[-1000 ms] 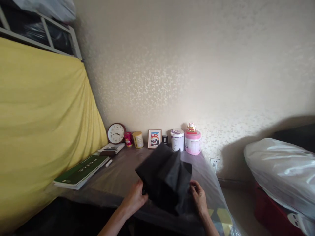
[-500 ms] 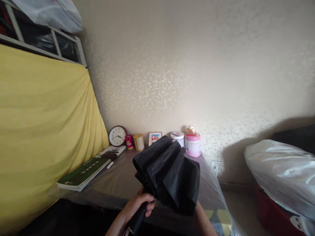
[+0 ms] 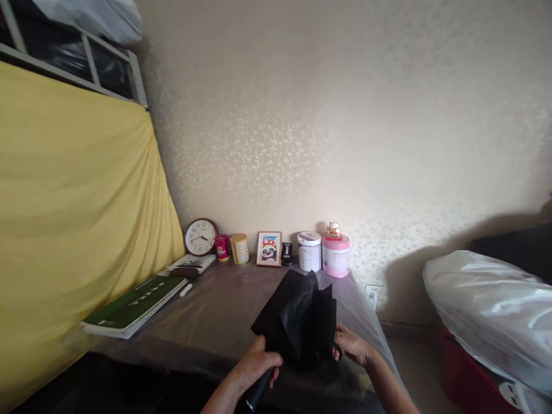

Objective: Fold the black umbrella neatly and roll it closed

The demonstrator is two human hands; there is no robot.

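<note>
A black folding umbrella (image 3: 297, 322) is held over the front of the table, its canopy collapsed into loose pleats. My left hand (image 3: 259, 362) is wrapped round its black handle (image 3: 255, 397), which points down toward me. On the canopy's right side, my right hand (image 3: 351, 345) pinches the dark fabric edge. A small dark curved piece, possibly the strap, shows at those fingertips. The canopy hides part of my right fingers.
Along the wall stand a clock (image 3: 201, 237), a red can (image 3: 222, 248), a yellow-lidded tin (image 3: 239, 249), a framed panda picture (image 3: 269, 249), a white tub (image 3: 309, 252) and a pink tub (image 3: 336, 257). A green book (image 3: 135, 303) lies left. Plastic-covered bags (image 3: 487, 305) stand right.
The umbrella has come lower and turned, uncovering the picture frame and a dark object beside it. My right hand has come out from behind the canopy to its right edge. My left hand still grips the handle.
</note>
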